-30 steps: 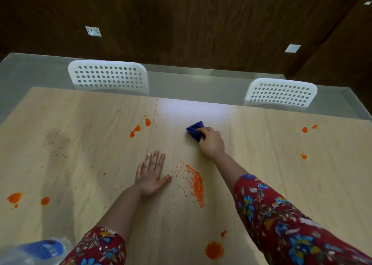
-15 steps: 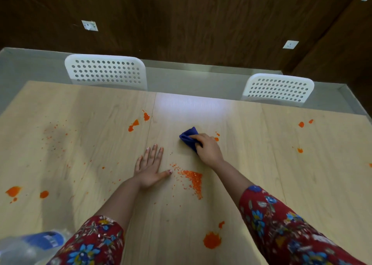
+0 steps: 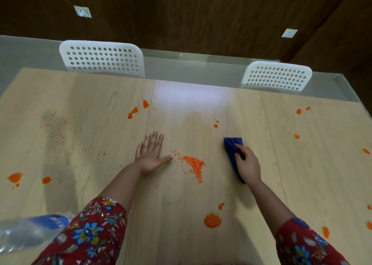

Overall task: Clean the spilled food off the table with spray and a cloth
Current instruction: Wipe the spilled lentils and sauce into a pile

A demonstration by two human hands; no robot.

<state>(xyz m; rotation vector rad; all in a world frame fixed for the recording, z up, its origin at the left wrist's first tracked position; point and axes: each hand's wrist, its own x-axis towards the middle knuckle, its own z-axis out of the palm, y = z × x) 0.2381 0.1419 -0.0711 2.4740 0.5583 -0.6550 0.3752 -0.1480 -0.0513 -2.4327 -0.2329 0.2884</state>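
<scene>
Surrounding cloth (image 3: 231,146): orange spills (image 3: 212,220), white chairs (image 3: 102,58).

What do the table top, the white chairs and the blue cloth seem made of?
The table top looks like pale wood-grain laminate, satin: seams between panels and a soft glare. The left chair and right chair seem moulded white plastic, matt, with round holes. The blue cloth is soft folded fabric, perhaps microfibre; weave too small to tell.

There is only one view, worn on the person's head. It looks forward and steeply down on the wooden table (image 3: 173,220), from quite near.
</scene>
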